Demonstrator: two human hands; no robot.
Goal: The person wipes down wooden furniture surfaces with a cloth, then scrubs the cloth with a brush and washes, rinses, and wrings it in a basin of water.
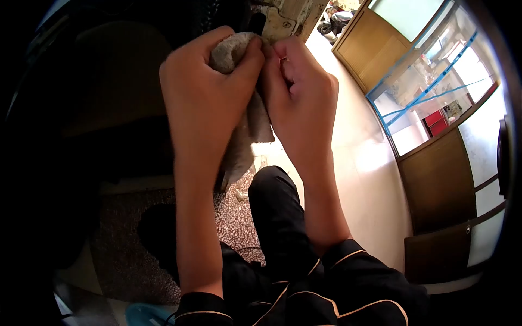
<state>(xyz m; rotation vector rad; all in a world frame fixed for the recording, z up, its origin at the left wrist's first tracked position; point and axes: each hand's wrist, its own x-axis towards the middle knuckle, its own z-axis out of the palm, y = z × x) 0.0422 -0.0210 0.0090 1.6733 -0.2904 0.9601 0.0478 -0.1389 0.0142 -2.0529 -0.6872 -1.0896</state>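
Observation:
A grey, worn cloth (232, 51) is bunched up between my two hands. My left hand (209, 89) is closed around it, and a wad of the fabric sticks out above the thumb. Close beside it, my right hand (304, 98) is also closed, its fingers curled in against the cloth. The loose end of the cloth hangs down below, between my wrists. A tiny red and white detail shows at the right fingers, too small to name. Most of my fingertips are hidden.
Just beyond my hands stands a worn cream metal part (296, 19) with a bolt. A large dark shape (119, 81) fills the left. Speckled flooring (236, 217) lies below, near my knee (274, 190). Glass-and-wood panels (440, 185) line the right; a motorbike (334, 24) stands outside.

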